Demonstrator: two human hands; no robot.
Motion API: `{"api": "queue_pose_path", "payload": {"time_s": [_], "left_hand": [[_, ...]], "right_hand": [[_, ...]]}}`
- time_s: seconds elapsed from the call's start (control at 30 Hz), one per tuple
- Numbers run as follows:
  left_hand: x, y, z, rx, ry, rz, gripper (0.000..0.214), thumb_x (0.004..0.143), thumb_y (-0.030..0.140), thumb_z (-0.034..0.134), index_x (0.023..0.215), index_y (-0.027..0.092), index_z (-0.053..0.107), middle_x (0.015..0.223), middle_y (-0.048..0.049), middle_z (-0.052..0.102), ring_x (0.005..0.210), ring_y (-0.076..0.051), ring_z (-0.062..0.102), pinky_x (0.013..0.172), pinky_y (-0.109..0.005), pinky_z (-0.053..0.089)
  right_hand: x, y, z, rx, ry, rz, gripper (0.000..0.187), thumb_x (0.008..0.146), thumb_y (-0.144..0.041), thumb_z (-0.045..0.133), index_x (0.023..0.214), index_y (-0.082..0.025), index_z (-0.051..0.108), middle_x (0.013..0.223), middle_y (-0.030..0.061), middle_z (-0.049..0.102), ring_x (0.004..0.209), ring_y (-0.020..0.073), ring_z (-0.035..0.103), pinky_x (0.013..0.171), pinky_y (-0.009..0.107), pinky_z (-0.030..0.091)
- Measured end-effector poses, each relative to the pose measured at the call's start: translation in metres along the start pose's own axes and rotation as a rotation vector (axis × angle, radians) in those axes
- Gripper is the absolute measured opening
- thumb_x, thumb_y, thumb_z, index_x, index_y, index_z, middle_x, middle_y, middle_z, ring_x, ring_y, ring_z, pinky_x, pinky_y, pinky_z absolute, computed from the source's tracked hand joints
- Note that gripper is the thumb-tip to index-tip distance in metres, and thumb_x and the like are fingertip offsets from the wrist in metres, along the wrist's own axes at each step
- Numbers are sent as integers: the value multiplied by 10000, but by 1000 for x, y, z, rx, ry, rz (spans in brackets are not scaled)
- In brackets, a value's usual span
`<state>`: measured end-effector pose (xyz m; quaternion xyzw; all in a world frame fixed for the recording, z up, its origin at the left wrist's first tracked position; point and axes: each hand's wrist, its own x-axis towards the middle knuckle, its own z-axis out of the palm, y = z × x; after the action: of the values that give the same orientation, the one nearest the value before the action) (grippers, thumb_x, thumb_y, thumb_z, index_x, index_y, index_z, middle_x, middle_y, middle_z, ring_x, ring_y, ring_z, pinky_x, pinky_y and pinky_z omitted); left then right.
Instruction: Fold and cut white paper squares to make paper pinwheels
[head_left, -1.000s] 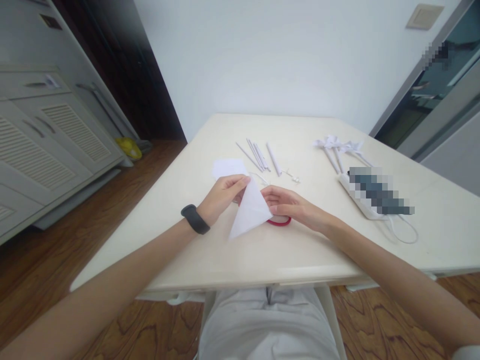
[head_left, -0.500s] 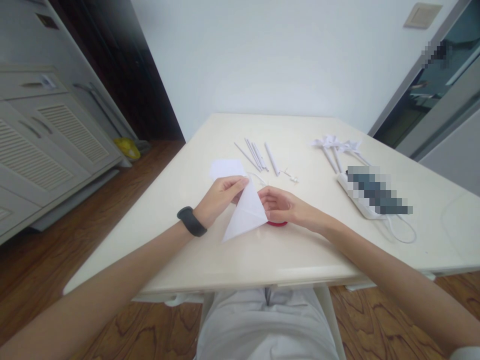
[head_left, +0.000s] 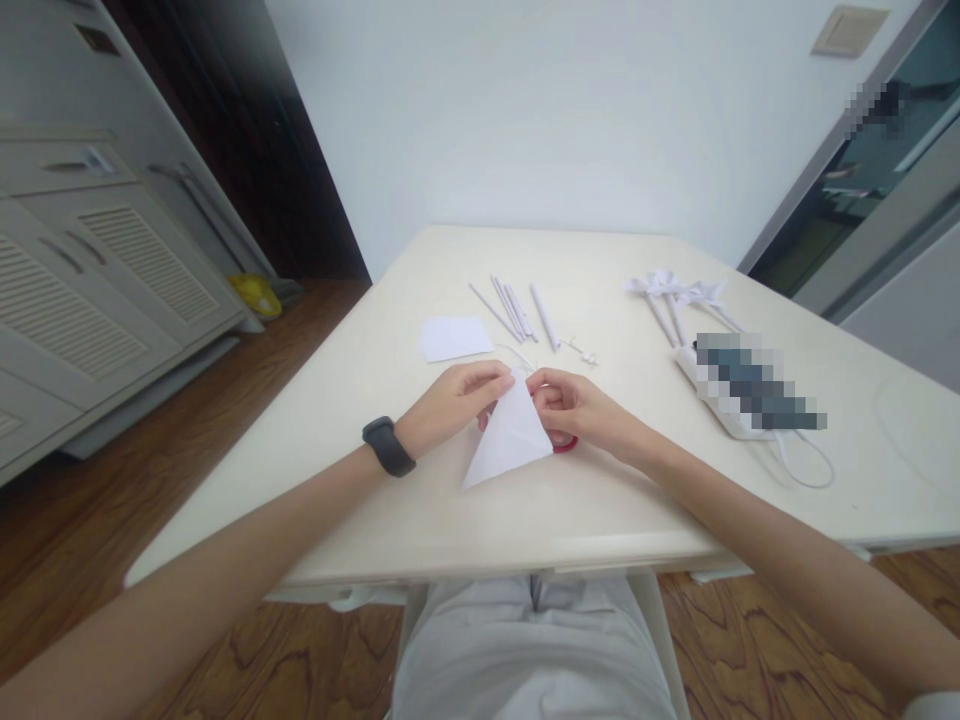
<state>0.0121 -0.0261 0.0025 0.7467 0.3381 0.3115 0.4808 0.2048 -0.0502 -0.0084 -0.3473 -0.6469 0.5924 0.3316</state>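
Head view: the near edge of the counter (head_left: 450, 530) runs across in front of the person's lap, its left edge slants away, and its far edge meets a plain pale wall (head_left: 562, 120). A broad smooth strip of surface separates the folded paper (head_left: 510, 435) from the near edge, and another stretches right toward a white block (head_left: 705, 400) with a blurred top. The paper, a crisp white triangle with a faint crease, is between the two hands near the middle, one point slanting toward the near left. The grip of the left hand (head_left: 459, 398) is closed, thumb and fingers pinching its far corner. The right hand (head_left: 589, 410) has its fingers curled in at the paper's right edge; whether they pinch it I cannot tell. Just under that hand shows a curved red loop (head_left: 566, 446), mostly hidden. Flat white sheets (head_left: 455, 340) lie beyond the left hand. Farther out are slim round rods (head_left: 519, 312) and a thicker tube (head_left: 545, 318). At far right, pointed, pleated pinwheel-like shapes (head_left: 660, 283) sit on rod stems.
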Motion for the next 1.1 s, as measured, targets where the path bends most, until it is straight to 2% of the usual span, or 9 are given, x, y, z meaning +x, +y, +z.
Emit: {"api": "queue_pose_path", "payload": {"time_s": [0.07, 0.13, 0.3, 0.4, 0.5, 0.7, 0.8, 0.97, 1.1], "left_hand": [[0, -2, 1, -29, -12, -39, 229, 845, 377, 463, 915, 168, 525, 733, 11, 526, 551, -92, 503, 472, -201, 419], [0, -3, 2, -38, -11, -69, 291, 822, 382, 505, 1041, 192, 477, 804, 1, 540, 562, -94, 520, 481, -210, 431], [-1, -7, 3, -48, -35, -42, 529, 715, 318, 658, 1177, 242, 411, 1013, -42, 525, 844, -168, 585, 700, -289, 480], [-1, -10, 5, -20, -68, -8, 668, 659, 286, 709, 1236, 265, 373, 1132, -80, 498, 944, -209, 563, 733, -328, 485], [0, -14, 5, 52, -54, 22, 691, 648, 235, 712, 1250, 258, 374, 1198, -95, 474, 975, -216, 548, 783, -355, 479], [2, -13, 2, 164, -15, 127, 414, 739, 195, 606, 1138, 205, 498, 1196, -77, 513, 1027, -215, 532, 927, -382, 405], [1, -10, 2, 187, -20, 142, 384, 768, 217, 573, 1146, 192, 510, 1196, -81, 531, 1072, -221, 515, 956, -375, 384], [0, -10, 4, 215, 4, 97, 400, 815, 313, 517, 1201, 212, 498, 1265, -73, 509, 1108, -232, 492, 898, -347, 423], [0, -10, 3, 223, -5, 93, 324, 858, 361, 426, 1074, 188, 594, 1104, -70, 604, 916, -218, 568, 792, -328, 459]], "right_hand": [[0, -1, -2, -31, 78, -10, 164, 736, -116, 511, 886, -183, 501, 561, -80, 445, 452, 62, 401, 454, 204, 294], [1, -2, -4, -62, 145, -30, 164, 728, -116, 510, 881, -176, 505, 548, -79, 453, 460, 65, 410, 456, 201, 300], [2, -2, -7, -88, 286, -102, 115, 734, -157, 517, 845, -175, 495, 513, -87, 432, 447, 68, 408, 458, 200, 325], [4, 0, -8, -96, 358, -138, 90, 752, -175, 511, 839, -179, 487, 529, -85, 428, 453, 69, 413, 460, 203, 335], [4, 2, -8, -89, 369, -161, 94, 760, -194, 519, 845, -186, 480, 546, -82, 431, 457, 69, 411, 453, 201, 332], [3, 1, -7, -103, 356, -161, 76, 777, -185, 498, 848, -188, 468, 573, -64, 477, 473, 70, 426, 447, 192, 326], [4, 1, -7, -109, 355, -160, 98, 791, -199, 488, 888, -190, 473, 637, -42, 520, 498, 77, 449, 450, 192, 347], [6, 5, -7, -190, 392, -178, 182, 787, -264, 538, 949, -184, 521, 909, 49, 602, 742, 156, 569, 555, 237, 437], [4, 6, -7, -278, 425, -161, 227, 782, -337, 569, 938, -174, 541, 934, 66, 609, 836, 197, 575, 661, 284, 454]]}}
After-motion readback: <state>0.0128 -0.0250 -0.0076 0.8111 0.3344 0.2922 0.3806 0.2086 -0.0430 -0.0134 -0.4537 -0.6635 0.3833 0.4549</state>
